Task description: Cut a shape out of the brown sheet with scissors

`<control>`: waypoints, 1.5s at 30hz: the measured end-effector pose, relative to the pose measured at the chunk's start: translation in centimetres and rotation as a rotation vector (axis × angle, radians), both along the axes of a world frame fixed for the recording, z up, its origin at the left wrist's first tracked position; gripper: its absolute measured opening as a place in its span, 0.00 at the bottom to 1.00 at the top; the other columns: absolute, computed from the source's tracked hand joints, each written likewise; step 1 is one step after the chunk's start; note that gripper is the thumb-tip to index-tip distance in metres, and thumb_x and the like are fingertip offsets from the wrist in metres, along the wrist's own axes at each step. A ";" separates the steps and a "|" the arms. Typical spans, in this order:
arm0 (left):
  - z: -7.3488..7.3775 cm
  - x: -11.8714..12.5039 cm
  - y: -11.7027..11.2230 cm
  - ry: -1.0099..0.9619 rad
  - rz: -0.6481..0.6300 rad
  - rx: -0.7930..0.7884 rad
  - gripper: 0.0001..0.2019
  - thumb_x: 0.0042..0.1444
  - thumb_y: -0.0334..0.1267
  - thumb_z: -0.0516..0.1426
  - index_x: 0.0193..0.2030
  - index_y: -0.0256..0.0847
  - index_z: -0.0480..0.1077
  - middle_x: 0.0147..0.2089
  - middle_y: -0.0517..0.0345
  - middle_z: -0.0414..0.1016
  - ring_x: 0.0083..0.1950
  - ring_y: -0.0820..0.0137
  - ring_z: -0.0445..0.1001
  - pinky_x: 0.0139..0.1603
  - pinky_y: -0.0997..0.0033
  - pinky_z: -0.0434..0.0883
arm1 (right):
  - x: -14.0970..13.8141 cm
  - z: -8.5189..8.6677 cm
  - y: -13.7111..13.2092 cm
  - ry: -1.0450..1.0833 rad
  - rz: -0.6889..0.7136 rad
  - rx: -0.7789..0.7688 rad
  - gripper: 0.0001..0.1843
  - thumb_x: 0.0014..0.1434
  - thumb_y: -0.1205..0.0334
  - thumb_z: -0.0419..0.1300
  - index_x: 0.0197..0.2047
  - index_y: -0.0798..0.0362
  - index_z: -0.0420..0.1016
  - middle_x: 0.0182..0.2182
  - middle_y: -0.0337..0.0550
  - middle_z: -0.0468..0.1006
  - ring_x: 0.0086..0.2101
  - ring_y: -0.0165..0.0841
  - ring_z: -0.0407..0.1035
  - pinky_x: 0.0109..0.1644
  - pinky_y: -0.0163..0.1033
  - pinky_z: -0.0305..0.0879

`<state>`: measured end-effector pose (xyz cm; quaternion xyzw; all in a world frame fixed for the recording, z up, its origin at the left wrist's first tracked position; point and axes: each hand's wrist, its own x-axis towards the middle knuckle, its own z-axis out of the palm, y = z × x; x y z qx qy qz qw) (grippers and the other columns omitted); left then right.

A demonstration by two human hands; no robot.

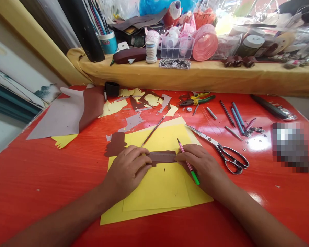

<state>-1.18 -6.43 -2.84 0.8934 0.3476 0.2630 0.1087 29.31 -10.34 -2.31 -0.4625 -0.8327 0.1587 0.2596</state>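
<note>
My left hand (134, 168) is closed with its fingertips on the left end of a dark brown strip (162, 156), which looks like leather or felt. At the strip's right end are the fingertips of my right hand (199, 163). That hand also holds a pink felt-tip pen (184, 154) with a green end, slanting across the fingers. Beneath both hands lie yellow sheets (157, 192), one overlapping another. A dark brown cut piece (115, 143) rests just beyond my left hand. Part of the strip is hidden under my fingers.
Metal scissors (218, 147) lie right of the sheets, near pliers (198, 99) and several pens (237, 120). Cut scraps (151, 99) and a thin pencil-like stick (154, 129) are at the back. A grey-brown sheet (59, 115) lies left. A cluttered shelf (144, 77) borders the red table (54, 171).
</note>
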 end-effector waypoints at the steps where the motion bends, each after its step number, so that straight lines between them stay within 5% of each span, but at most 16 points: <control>1: 0.0 0.0 0.1 -0.002 0.008 -0.031 0.08 0.77 0.35 0.59 0.46 0.45 0.80 0.52 0.52 0.84 0.52 0.61 0.80 0.52 0.59 0.76 | 0.0 0.0 0.0 -0.001 0.000 0.001 0.23 0.71 0.79 0.57 0.56 0.45 0.84 0.46 0.51 0.86 0.47 0.49 0.80 0.50 0.51 0.78; 16: 0.6 -0.2 0.7 0.106 0.069 -0.168 0.08 0.75 0.35 0.61 0.57 0.45 0.79 0.54 0.51 0.81 0.55 0.57 0.78 0.57 0.54 0.77 | -0.8 -0.6 -0.1 0.024 -0.004 0.066 0.11 0.75 0.74 0.61 0.51 0.48 0.80 0.47 0.53 0.85 0.46 0.49 0.80 0.50 0.51 0.75; 45: 1.0 -0.2 1.0 0.031 0.197 -0.430 0.07 0.68 0.39 0.67 0.51 0.47 0.79 0.53 0.53 0.81 0.60 0.54 0.79 0.62 0.51 0.76 | -0.7 -0.7 -0.3 0.004 -0.023 0.065 0.13 0.74 0.75 0.60 0.52 0.49 0.82 0.49 0.55 0.86 0.48 0.50 0.82 0.51 0.53 0.78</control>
